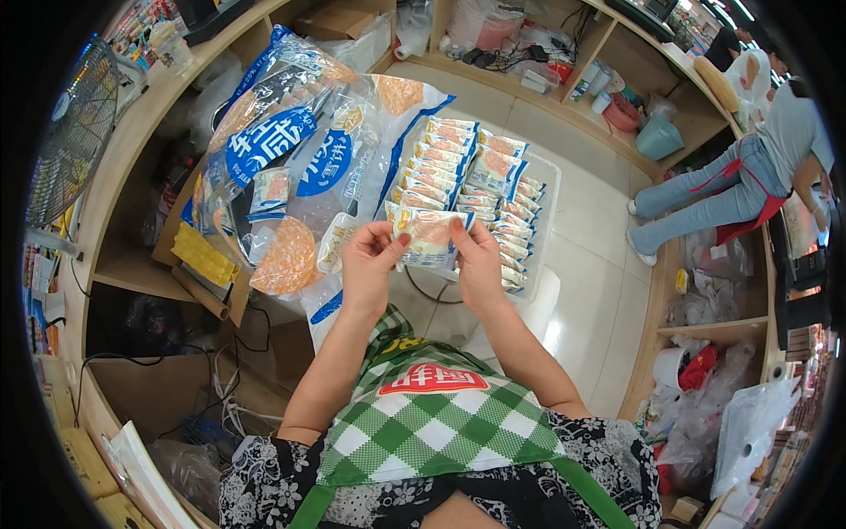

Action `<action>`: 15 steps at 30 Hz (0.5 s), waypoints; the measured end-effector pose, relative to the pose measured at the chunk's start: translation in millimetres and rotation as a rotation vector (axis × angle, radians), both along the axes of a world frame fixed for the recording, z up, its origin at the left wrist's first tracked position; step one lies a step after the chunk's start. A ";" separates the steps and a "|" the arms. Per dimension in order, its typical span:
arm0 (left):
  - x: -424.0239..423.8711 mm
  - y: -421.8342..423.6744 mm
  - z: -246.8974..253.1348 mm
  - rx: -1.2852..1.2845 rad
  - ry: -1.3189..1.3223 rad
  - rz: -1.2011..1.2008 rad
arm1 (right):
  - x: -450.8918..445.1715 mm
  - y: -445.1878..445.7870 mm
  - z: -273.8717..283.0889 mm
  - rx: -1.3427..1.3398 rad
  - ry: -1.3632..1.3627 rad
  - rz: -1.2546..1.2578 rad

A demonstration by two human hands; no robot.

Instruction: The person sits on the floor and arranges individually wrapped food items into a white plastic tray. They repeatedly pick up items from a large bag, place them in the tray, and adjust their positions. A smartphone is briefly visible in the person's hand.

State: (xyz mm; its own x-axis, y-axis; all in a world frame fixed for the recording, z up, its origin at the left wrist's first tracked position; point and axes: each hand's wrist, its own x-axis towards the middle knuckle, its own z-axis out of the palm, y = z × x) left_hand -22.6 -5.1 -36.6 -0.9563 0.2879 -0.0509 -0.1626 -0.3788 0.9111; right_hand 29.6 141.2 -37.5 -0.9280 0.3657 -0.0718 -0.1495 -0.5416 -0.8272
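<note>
Between my left hand [375,254] and my right hand [477,254] is a small wrapped rice cracker packet [429,238], pinched at its two ends by thumbs and fingers. Just beyond it, a clear plastic tub [552,198] holds rows of similar packets [433,168], most standing on edge, with one lying flatter on top [496,168]. To the left of the tub lies a large printed clear bag [357,159], partly crumpled, with a few packets [269,192] in it or on it; which, I cannot tell. My hands partly cover the tub's near edge.
Wooden shelving [581,112] curves around me, holding plastic bags, cables and a light blue bin [659,137]. A wire-guarded fan [73,132] stands at left. On the right, a person in jeans [720,178] stands by the counter. Loose cables [231,390] hang at lower left.
</note>
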 end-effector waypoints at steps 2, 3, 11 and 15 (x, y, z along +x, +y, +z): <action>7.1 4.4 -1.5 0.003 -0.022 -0.009 | -1.6 -7.6 4.6 0.018 0.010 -0.105; 10.0 9.2 2.6 0.042 -0.053 0.008 | -2.5 -9.2 2.6 0.094 0.017 -0.143; 6.1 17.5 18.7 0.264 -0.301 -0.011 | -3.0 -6.0 -12.5 0.735 0.053 -0.394; 1.9 14.6 -3.1 -0.272 0.366 0.205 | 1.3 -11.7 -4.1 0.446 0.016 -0.317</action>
State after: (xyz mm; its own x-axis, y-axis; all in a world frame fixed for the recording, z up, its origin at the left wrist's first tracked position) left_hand -20.7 9.4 -39.7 -0.9610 0.1146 0.2516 0.2394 -0.1106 0.9646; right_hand 30.9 129.4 -41.6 -0.7669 0.6196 0.1675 -0.2627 -0.0648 -0.9627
